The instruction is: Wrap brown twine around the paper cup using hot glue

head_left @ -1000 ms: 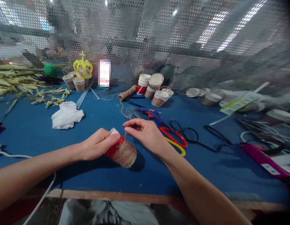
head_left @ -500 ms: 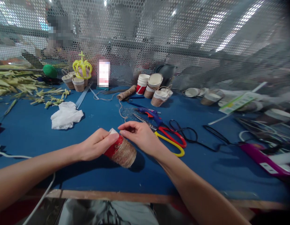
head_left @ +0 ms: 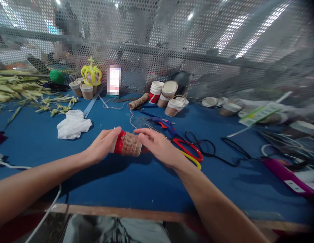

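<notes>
A red and white paper cup lies on its side in the air above the blue table, brown twine wound round its lower part. My left hand grips it at the white rim end, thumb on top. At the other end, my right hand has its fingers bent against the twine-wrapped base, thumb over the front. A strand of twine runs from the cup up to a twine roll. Just beyond my right hand lie scissors with red and yellow handles and a blue glue gun.
White crumpled cloth lies left of centre. Twine-wrapped cups and a yellow crown stand along the mesh screen. Dried husks lie at far left. At right are a black cord and a purple tool.
The cup has turned from slanting down to the right to nearly level, and its base has risen. My right hand has moved from the rim side to the base.
</notes>
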